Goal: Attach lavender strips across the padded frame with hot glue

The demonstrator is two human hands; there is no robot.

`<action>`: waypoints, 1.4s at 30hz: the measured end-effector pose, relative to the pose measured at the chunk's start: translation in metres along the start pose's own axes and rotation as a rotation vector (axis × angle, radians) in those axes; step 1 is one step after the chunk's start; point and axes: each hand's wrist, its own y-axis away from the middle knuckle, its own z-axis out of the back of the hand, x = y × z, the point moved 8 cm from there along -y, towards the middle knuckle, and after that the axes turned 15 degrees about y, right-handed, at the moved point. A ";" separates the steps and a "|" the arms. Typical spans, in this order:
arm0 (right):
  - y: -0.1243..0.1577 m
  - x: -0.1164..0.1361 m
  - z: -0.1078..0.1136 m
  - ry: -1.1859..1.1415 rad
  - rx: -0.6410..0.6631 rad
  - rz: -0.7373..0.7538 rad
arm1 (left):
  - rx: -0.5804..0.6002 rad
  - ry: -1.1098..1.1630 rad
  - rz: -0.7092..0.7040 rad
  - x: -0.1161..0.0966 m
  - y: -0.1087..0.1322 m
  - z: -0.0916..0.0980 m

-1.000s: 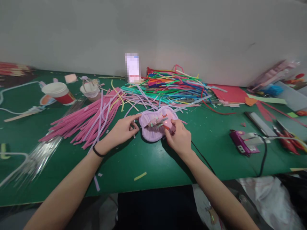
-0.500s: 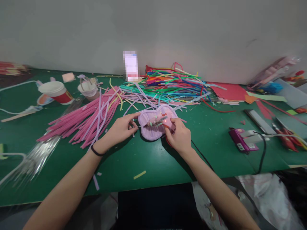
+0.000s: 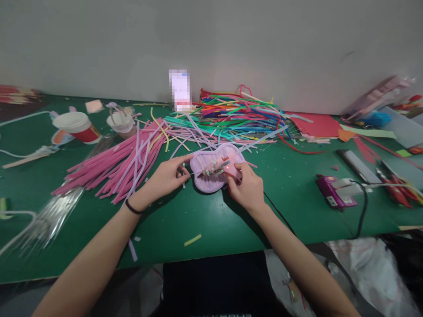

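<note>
A lavender, lobed piece with a rounded raised edge, like a butterfly or cloud, is held between my hands over the table. My left hand is at its left edge, thumb and fingers pinched on a thin wire end sticking out from it. In my right hand is a pink hot glue gun with a small lit red light. Its nozzle points left and down over the piece's face. The nozzle tip's contact with the surface is hard to make out.
Pink chenille stems lie left, with a heap of coloured ones behind. A paper cup stands at left. At right are a purple box with plugs, pliers and red sheets. A black cord runs beneath my right arm.
</note>
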 end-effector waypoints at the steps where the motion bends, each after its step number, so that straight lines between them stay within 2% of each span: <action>1: 0.000 0.000 0.000 0.001 -0.003 0.003 | 0.002 0.002 0.002 0.000 0.000 0.000; 14: 0.003 0.001 0.001 0.017 -0.012 0.038 | -0.001 0.001 0.006 -0.001 0.000 0.000; 22: 0.002 0.003 0.006 -0.009 -0.078 0.073 | 0.006 0.012 -0.019 -0.001 -0.001 0.000; 42: 0.003 0.001 0.006 -0.026 -0.062 0.065 | 0.007 0.002 -0.024 -0.002 -0.001 0.000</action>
